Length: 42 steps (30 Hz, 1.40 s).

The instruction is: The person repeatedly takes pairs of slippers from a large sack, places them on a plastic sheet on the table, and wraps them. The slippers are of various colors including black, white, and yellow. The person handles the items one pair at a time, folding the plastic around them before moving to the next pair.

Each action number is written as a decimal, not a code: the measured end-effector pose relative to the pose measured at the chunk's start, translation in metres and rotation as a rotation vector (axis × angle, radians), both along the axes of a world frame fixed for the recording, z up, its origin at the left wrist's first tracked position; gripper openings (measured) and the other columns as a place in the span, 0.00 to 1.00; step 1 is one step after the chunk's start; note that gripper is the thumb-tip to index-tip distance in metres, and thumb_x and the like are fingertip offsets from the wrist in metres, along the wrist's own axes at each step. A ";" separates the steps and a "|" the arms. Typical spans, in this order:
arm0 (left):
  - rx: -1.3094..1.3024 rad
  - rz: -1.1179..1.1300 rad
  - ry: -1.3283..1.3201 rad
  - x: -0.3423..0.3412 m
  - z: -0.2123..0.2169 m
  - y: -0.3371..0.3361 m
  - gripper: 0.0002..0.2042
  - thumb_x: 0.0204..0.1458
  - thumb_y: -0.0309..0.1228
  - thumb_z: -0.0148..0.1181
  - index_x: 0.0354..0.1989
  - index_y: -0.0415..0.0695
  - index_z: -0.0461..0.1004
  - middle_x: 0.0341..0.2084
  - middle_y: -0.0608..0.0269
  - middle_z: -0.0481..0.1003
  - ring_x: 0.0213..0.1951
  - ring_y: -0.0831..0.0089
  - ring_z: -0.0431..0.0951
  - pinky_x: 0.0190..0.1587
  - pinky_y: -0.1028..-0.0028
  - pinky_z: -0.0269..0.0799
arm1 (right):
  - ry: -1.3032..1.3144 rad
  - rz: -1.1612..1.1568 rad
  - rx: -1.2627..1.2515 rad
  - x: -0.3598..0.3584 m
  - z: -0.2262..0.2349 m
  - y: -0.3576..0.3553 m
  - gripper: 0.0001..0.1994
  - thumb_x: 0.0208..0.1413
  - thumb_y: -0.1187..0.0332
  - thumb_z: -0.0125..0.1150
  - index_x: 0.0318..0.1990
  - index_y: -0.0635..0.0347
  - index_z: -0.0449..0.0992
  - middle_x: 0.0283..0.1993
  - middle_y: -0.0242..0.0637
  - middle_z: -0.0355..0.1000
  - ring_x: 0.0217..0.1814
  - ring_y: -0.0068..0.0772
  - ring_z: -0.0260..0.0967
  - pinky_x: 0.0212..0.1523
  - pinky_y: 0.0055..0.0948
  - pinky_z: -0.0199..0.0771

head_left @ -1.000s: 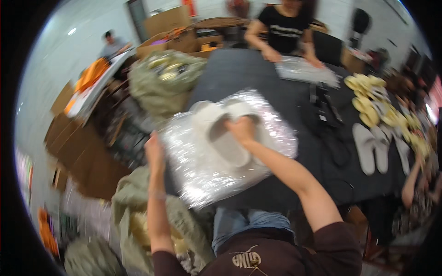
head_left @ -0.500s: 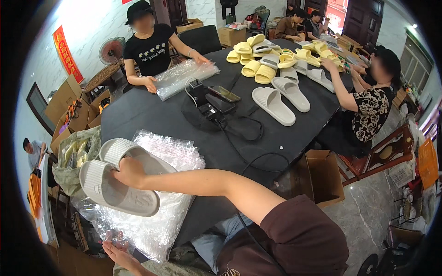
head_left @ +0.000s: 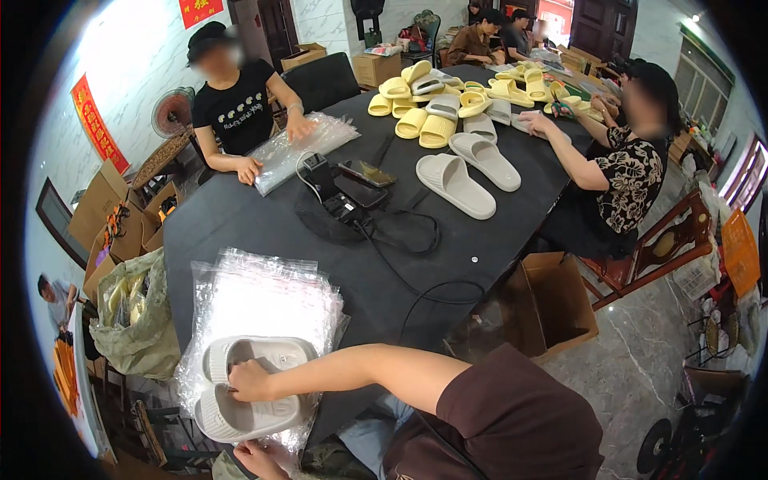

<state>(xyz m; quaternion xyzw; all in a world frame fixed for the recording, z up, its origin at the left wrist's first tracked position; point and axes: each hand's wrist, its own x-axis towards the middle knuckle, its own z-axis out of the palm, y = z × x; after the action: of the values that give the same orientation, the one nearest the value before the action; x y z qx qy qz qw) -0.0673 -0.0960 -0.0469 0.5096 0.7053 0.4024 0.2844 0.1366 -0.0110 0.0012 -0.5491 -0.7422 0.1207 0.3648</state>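
Note:
My right hand (head_left: 251,381) is closed on a pair of light grey slide slippers (head_left: 272,411), gripping them where their inner edges meet. The pair lies side by side, straps to the left, over the near part of a stack of clear plastic bags (head_left: 260,300). Just below the nearer slipper, at the table's front edge, is my left hand (head_left: 262,462), its fingers bent at the edge of a clear bag. The slippers partly cover that bag and the fingertips.
Yellow and grey slippers (head_left: 438,130) are heaped across the black table (head_left: 376,280), with another grey pair nearer me. A phone and cabled device (head_left: 340,200) sit mid-table. Co-workers sit around it; one handles clear bags (head_left: 308,148). A sack (head_left: 136,336) and open carton (head_left: 556,304) flank the table.
My right hand has brought the slippers down and nearer onto the bags. My left hand has shifted right, close under them. The view has turned slightly.

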 end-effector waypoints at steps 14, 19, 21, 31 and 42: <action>0.445 0.111 0.799 0.072 0.052 -0.046 0.17 0.54 0.25 0.52 0.52 0.34 0.63 0.52 0.45 0.64 0.58 0.51 0.61 0.54 0.57 0.60 | -0.077 0.015 -0.074 0.008 0.018 -0.007 0.16 0.35 0.61 0.64 0.25 0.69 0.77 0.34 0.53 0.74 0.41 0.47 0.72 0.41 0.41 0.73; 0.429 0.021 0.738 0.060 0.031 -0.042 0.19 0.59 0.28 0.48 0.56 0.34 0.59 0.56 0.46 0.61 0.58 0.51 0.61 0.56 0.56 0.59 | 0.058 -0.004 -0.059 -0.001 -0.008 0.003 0.16 0.38 0.62 0.66 0.27 0.70 0.77 0.35 0.52 0.73 0.43 0.48 0.71 0.42 0.41 0.73; 0.413 0.002 0.648 0.061 0.030 -0.043 0.20 0.60 0.30 0.46 0.58 0.35 0.57 0.58 0.46 0.59 0.59 0.51 0.60 0.57 0.57 0.57 | 0.073 0.008 -0.068 -0.001 -0.004 0.004 0.16 0.39 0.61 0.66 0.27 0.70 0.77 0.35 0.51 0.73 0.43 0.48 0.71 0.41 0.41 0.73; 0.050 -0.125 0.836 0.037 0.026 -0.041 0.25 0.60 0.33 0.36 0.65 0.40 0.53 0.65 0.55 0.54 0.68 0.59 0.48 0.66 0.54 0.40 | -0.082 0.057 -0.185 0.029 0.034 0.001 0.14 0.40 0.59 0.61 0.25 0.63 0.79 0.29 0.49 0.75 0.34 0.48 0.75 0.37 0.43 0.75; 0.050 -0.076 0.755 0.051 0.038 -0.045 0.24 0.57 0.34 0.37 0.63 0.42 0.59 0.64 0.59 0.57 0.67 0.64 0.50 0.67 0.53 0.38 | -0.276 -0.168 -0.225 0.104 0.046 0.025 0.22 0.51 0.50 0.57 0.30 0.64 0.79 0.35 0.50 0.75 0.38 0.48 0.75 0.37 0.44 0.74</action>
<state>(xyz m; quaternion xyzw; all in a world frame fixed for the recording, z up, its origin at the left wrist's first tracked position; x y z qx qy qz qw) -0.0161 -0.1407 -0.0086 0.6545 0.7311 0.1926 0.0068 0.2408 0.0143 0.0475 -0.6580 -0.7183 0.0957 0.2047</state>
